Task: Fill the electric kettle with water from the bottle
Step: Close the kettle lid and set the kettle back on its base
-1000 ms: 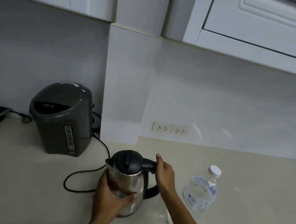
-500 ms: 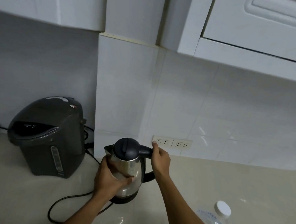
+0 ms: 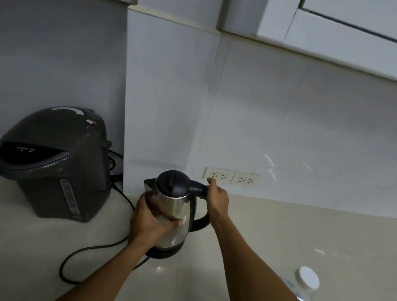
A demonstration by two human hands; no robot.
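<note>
A steel electric kettle [image 3: 177,211] with a black lid and black handle stands upright on its black base on the beige counter. Its lid is down. My left hand [image 3: 148,220] wraps around the steel body from the left. My right hand [image 3: 217,198] grips the top of the handle, thumb near the lid hinge. A clear plastic water bottle [image 3: 305,285] with a white cap on stands at the lower right, partly hidden behind my right forearm.
A dark grey hot-water dispenser [image 3: 53,163] stands to the left against the wall. The kettle's black cord [image 3: 90,256] loops over the counter [image 3: 306,233] in front of it. Two wall sockets [image 3: 232,178] sit just behind the kettle. White cabinets hang overhead.
Both hands have carried the kettle farther from me toward the wall and set it on its base. The view has tilted, so the bottle now lies lower right.
</note>
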